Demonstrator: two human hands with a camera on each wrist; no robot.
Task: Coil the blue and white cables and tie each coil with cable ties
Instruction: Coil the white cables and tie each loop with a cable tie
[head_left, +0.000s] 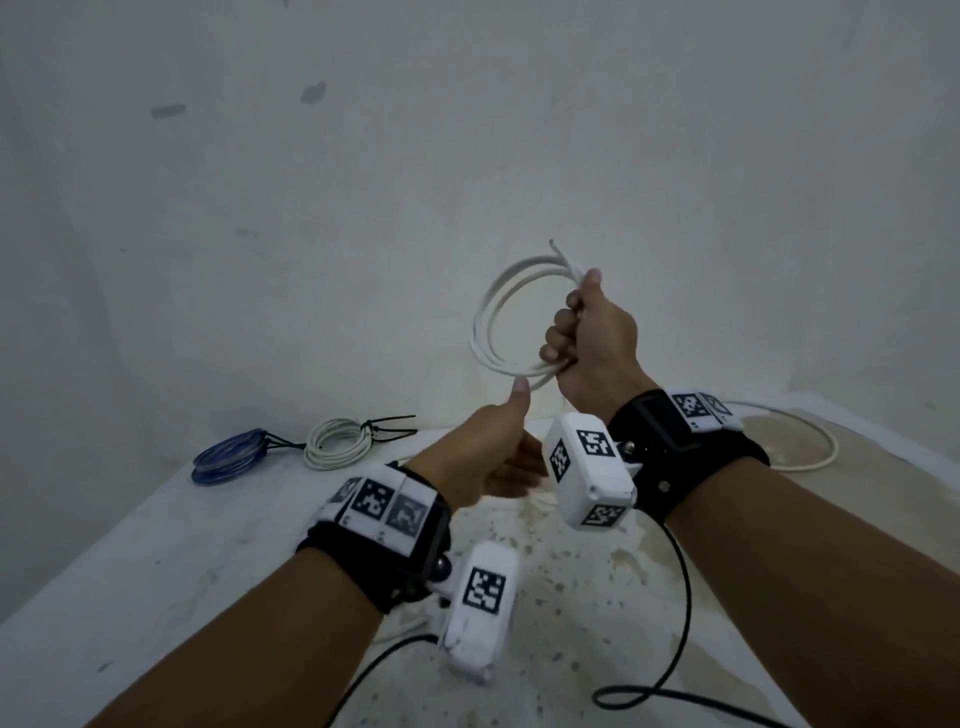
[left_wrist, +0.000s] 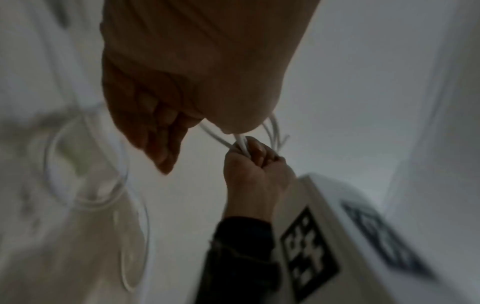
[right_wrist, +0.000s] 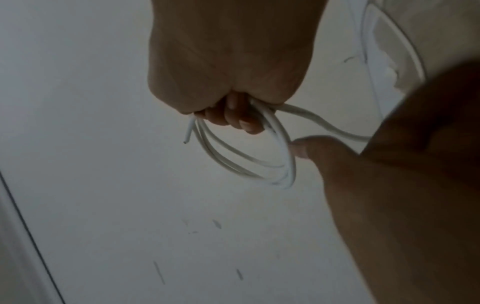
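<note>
My right hand (head_left: 587, 338) is raised in front of the wall and grips a white cable coil (head_left: 483, 332) of several loops, with the cut end sticking up past the thumb. The right wrist view shows the same fist (right_wrist: 233, 115) closed round the loops (right_wrist: 259, 164). My left hand (head_left: 498, 452) is just below. Its thumb (head_left: 521, 387) points up and touches the coil's lower edge. Its fingers (left_wrist: 158, 133) are loosely curled, with no cable seen inside them. A strand (right_wrist: 324, 125) leaves the fist and passes behind the left hand.
At the table's back left lie a tied blue coil (head_left: 228, 457) and a tied white coil (head_left: 337, 441) with black cable ties (head_left: 389, 428). Loose white cable (head_left: 810, 441) curves over the table at right. Black camera leads (head_left: 680, 623) trail near the front edge.
</note>
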